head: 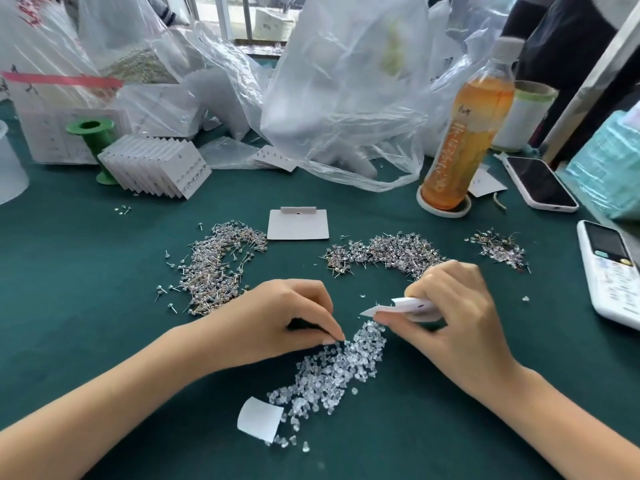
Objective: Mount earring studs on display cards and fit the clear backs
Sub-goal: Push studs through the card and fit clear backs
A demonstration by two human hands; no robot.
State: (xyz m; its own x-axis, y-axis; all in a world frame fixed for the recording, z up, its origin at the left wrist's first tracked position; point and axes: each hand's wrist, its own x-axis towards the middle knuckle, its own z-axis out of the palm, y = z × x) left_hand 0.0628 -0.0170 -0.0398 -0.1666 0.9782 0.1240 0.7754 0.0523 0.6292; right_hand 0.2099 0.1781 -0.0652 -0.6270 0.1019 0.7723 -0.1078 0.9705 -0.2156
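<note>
The right hand (453, 306) grasps a small white paper display card (408, 308) just above the heap of clear plastic earring backs (332, 372). The left hand (294, 313) pinches at the heap's upper edge; lift one back only, then align it squarely.

Green tablecloth (86, 258), white cards (156, 169), orange bottle (464, 133)

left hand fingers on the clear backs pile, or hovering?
Touching. The head view shows the left hand with its fingers curled down, tips meeting the top edge of the pile of clear backs, no gap visible.
</note>
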